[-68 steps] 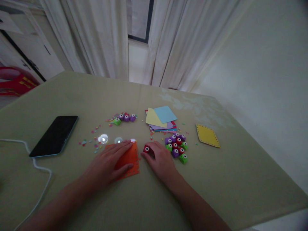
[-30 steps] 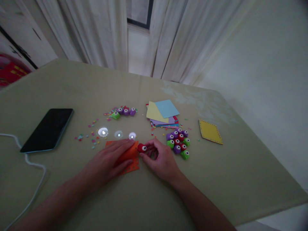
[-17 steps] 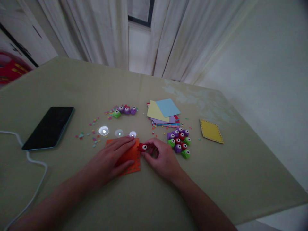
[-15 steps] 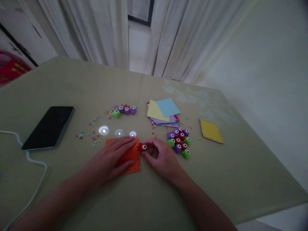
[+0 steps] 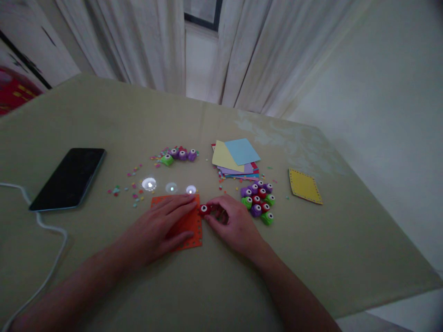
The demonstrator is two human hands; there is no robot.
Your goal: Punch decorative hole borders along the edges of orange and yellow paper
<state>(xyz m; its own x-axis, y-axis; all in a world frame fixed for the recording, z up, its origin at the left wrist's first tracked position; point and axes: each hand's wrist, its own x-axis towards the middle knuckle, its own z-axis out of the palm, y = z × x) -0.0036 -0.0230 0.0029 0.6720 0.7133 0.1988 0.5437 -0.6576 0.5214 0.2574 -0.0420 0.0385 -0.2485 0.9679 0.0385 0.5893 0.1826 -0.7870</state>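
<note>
My left hand (image 5: 166,221) lies flat with fingers spread on an orange square sheet (image 5: 190,235) that has small holes along its edges. At the sheet's right edge, my right hand (image 5: 231,221) pinches a small red toy (image 5: 205,210) with one white eye between thumb and forefinger. Just beyond the right hand sits a cluster of similar one-eyed toys (image 5: 256,199) in purple, red and green. The left palm covers much of the orange sheet.
Colored paper squares (image 5: 235,157) are stacked behind the cluster. A yellow square with edge holes (image 5: 305,186) lies to the right. More one-eyed toys (image 5: 182,155) sit among confetti bits at the back. A dark tablet (image 5: 71,180) with a white cable (image 5: 62,230) lies left.
The red toy has turned slightly in my right fingers, its eye now facing more toward me. Both hands stay nearly in place, and the camera view has shifted a little.
</note>
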